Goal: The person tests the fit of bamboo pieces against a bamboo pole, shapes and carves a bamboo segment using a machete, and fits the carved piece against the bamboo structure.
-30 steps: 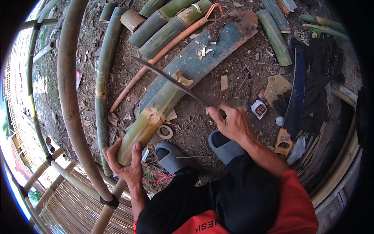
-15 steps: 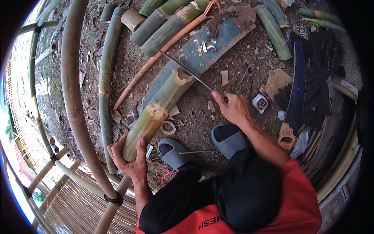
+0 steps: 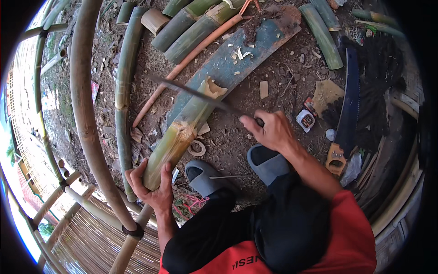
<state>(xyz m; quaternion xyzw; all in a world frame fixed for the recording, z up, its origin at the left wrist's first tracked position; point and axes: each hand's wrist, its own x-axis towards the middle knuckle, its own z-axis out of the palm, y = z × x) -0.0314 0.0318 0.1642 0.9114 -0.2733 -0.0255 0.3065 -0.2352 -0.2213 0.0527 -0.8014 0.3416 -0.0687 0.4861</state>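
So the bamboo pole [image 3: 185, 132] lies slanted on the dirt ground [image 3: 255, 141], its notched far end resting on a blue-green plank [image 3: 246, 59]. The left hand [image 3: 153, 185] is wrapped tight around its near end, and the right hand [image 3: 269, 130] is clenched on the handle of a long blade [image 3: 196, 93] laid across the notch. Honestly, a glancing chop could skid down the smooth skin toward that left hand, or toward the grey sandals [image 3: 207, 178] just beside it.

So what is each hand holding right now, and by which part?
Left hand grips the bamboo pole at its near end; right hand holds the long knife by its handle.
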